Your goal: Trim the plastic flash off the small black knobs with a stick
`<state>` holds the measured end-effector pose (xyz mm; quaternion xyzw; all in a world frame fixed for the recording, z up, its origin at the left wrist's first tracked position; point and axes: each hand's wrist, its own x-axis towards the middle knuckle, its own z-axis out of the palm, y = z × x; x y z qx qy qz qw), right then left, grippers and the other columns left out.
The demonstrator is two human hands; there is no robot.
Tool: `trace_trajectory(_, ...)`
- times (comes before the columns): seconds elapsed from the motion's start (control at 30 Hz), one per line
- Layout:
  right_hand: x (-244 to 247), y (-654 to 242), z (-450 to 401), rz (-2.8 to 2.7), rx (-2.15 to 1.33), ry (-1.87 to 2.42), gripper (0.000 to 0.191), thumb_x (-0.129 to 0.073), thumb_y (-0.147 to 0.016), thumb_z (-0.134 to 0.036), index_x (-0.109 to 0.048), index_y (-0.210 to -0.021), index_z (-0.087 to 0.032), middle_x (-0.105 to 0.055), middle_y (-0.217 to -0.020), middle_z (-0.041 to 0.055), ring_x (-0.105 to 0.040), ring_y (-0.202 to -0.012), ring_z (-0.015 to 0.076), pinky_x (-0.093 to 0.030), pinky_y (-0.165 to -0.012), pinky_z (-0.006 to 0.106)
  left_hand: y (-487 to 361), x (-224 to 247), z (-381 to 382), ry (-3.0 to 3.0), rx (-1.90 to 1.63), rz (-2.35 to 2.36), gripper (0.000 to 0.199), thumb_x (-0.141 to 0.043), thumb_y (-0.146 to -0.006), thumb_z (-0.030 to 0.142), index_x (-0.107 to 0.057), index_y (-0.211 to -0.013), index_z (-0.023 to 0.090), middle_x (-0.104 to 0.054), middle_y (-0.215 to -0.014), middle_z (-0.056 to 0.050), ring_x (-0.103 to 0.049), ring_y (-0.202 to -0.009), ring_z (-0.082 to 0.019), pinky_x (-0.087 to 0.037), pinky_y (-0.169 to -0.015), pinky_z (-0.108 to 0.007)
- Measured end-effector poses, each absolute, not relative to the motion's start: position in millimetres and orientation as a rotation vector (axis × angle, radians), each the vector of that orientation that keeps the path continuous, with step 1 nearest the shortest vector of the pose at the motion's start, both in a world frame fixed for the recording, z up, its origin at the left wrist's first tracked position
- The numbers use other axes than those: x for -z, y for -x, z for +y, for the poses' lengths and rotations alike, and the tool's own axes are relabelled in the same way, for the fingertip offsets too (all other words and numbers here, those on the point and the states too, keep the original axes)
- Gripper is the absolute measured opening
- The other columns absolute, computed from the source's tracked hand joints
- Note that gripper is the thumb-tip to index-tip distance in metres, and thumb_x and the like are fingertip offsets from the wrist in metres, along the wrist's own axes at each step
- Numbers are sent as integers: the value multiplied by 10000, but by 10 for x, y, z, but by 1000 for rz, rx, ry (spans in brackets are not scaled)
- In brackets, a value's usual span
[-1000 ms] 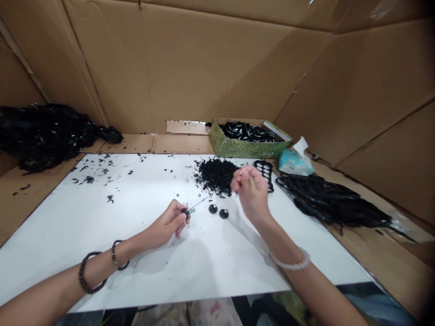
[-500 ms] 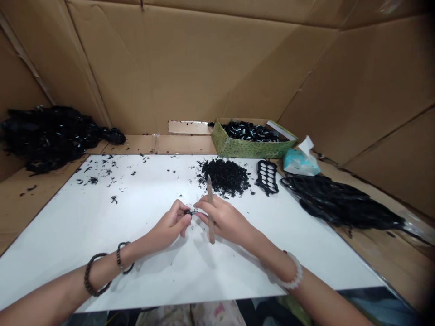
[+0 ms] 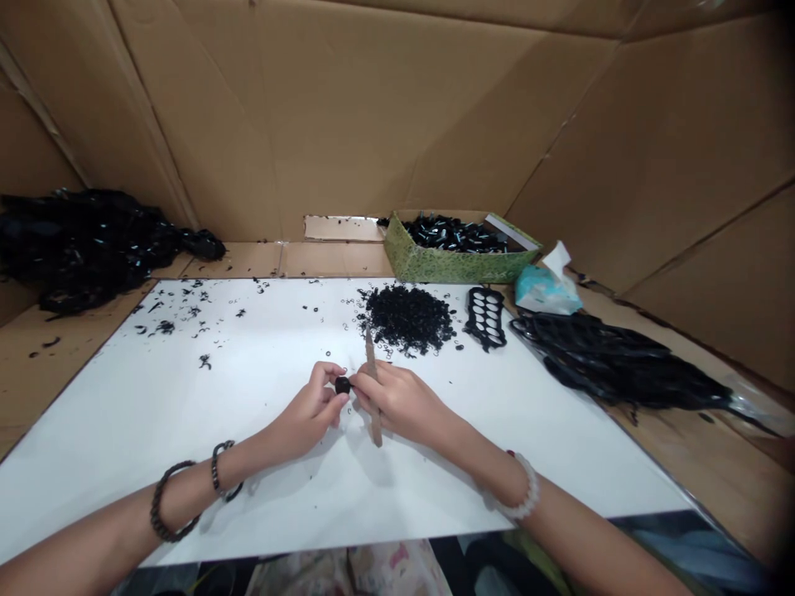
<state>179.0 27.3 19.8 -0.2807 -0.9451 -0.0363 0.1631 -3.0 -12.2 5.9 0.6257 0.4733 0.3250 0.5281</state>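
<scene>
Left grip around a small black part

The left hand is pinching a small black part in its fingertips; the right hand is gripping a thin wooden stick, which is standing slightly tilted just beside that part; 2 dark bracelets are circling the left wrist, and a pale beaded bracelet is circling the right; a heap of tiny black rings is lying beyond the hands on a white board; a black perforated holder is lying to its right; a green box is holding black pieces behind them; a tissue pack is sitting near tangled black strips; a second tangled black mass is lying far left; cardboard walls are surrounding everything.
</scene>
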Motion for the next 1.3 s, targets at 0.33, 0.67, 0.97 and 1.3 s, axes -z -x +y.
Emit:
trace_trajectory(0.33,-221,-1739,212,-2459,-406,933,79,-500,-728,-109,-496,-706,-184,-551,-642,-4,-472,-588,116,-323,-533,205,50,-76,-125,-1589,-783,1078,215,-352,-893,277,-430,-1081,208,-466,-620,33,-465,-603,-135,-370,-606,-269)
trace_trajectory(0.67,-249,-1777,246,-2302,-477,791,119,-472,-733,-86,-465,-671,-187,-516,-612,-19,-442,-553,98,-355,-531,205,61,-96,-101,-1336,-862,1075,408,-399,-861,481,-372,-1189,239,-470,-889,-14,-497,-598,-92,-419,-623,-267)
trace_trajectory(0.97,-209,-1681,90,-2455,-40,675,212,-371,-803,-91,-477,-660,-206,-500,-598,23,-423,-554,137,-290,-444,243,60,-72,-65,-1258,-787,966,335,-432,-847,490,-431,-1021,204,-352,-480,95,-323,-434,-75,-285,-458,-199)
trace_trajectory(1.3,-211,-1725,139,-2170,-739,865,101,-490,-769,-156,-514,-676,-184,-491,-570,-30,-436,-517,87,-365,-512,205,90,-74,-43,-1350,-791,955,286,-526,-825,393,-487,-1016,184,-532,-837,-21,-471,-613,-91,-413,-614,-250)
